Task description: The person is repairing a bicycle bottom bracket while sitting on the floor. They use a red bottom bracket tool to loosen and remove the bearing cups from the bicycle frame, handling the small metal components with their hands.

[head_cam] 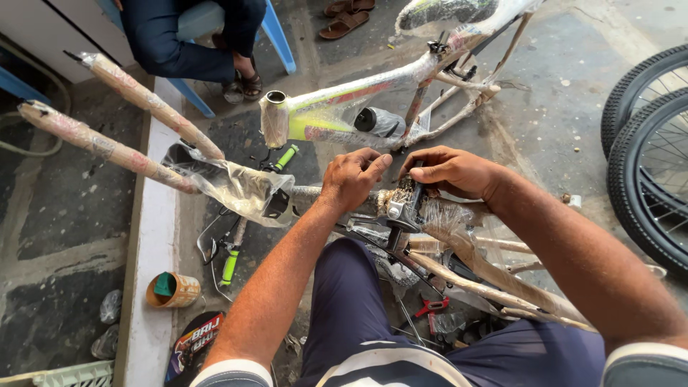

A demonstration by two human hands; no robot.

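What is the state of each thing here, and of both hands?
Left hand: grip closed around the near bicycle frame.
Right hand: fingers pinching a part on that frame.
Near bicycle frame: wrapped, wrapping partly torn.
Fork: wrapped in paper, plastic loose at its base.
Second frame: lying on the floor, wrapped.
Can: open, on its side.
Wheels: tyres fitted.

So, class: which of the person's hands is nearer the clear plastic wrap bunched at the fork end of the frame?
Left. The left hand grips the frame just right of the plastic wrap; the right hand lies farther right.
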